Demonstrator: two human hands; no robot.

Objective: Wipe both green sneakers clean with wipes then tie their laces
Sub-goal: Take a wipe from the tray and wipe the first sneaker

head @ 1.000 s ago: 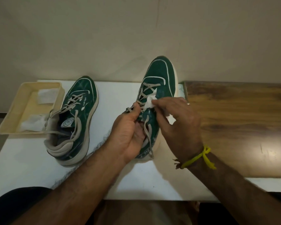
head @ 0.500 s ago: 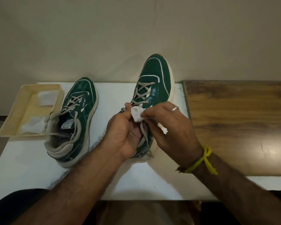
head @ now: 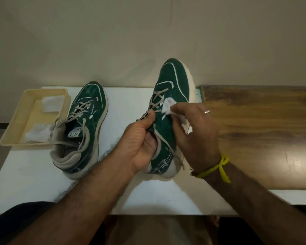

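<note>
Two green sneakers with grey laces are on the white table [head: 34, 174]. The left sneaker [head: 88, 110] lies flat, laces loose. The right sneaker [head: 173, 82] is tilted toe-up, heel resting on the table. My left hand [head: 140, 144] grips it around the tongue and collar, thumb on the laces. My right hand [head: 196, 131] pinches a small white wipe [head: 168, 106] and presses it on the sneaker's side, just right of the laces.
A cream tray [head: 16, 124] with two folded white wipes [head: 51, 103] stands at the table's left edge, touching the left sneaker's heel area. A wooden tabletop [head: 263, 129] adjoins on the right. A wall rises just behind the table.
My right hand moved the wipe from the lower laces near my left thumb up and to the right onto the sneaker's side. The sneaker's toe has tipped a little higher.
</note>
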